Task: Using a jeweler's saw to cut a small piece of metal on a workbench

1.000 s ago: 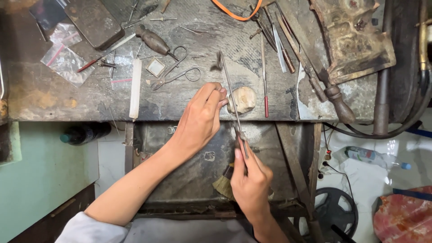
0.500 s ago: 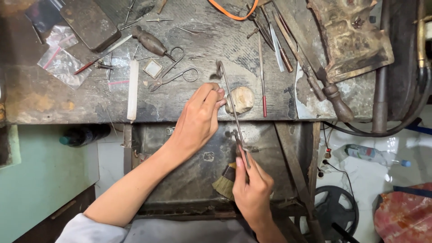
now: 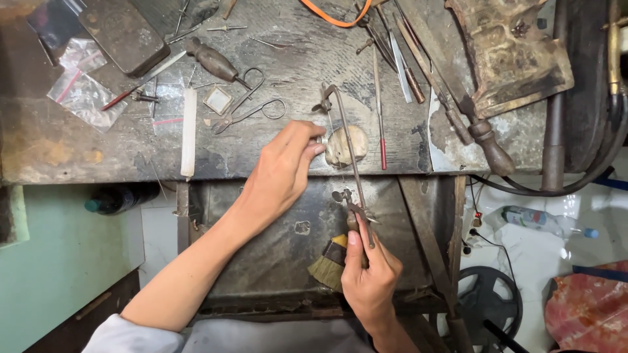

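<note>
Saw (image 3: 347, 140) advanced; ring (image 3: 321, 139) between fingers (image 3: 313, 149)

Along the bench's (image 3: 59, 153) front edge, left of the left hand (image 3: 281, 173), a bare strip lies open up to the white stick (image 3: 189, 131). Behind it, scissors (image 3: 252, 108), an awl (image 3: 212, 60) and bags (image 3: 82, 91) crowd the surface. To the right, files (image 3: 405, 65) and a saw (image 3: 347, 147) block passage. The back right corner holds a metal block (image 3: 510, 52).

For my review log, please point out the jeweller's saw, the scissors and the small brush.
jeweller's saw (image 3: 350, 147): head view, on the metal frame's long back bar.
scissors (image 3: 248, 108): head view, near the pivot below the loops.
small brush (image 3: 329, 265): head view, on the bristles.
</note>
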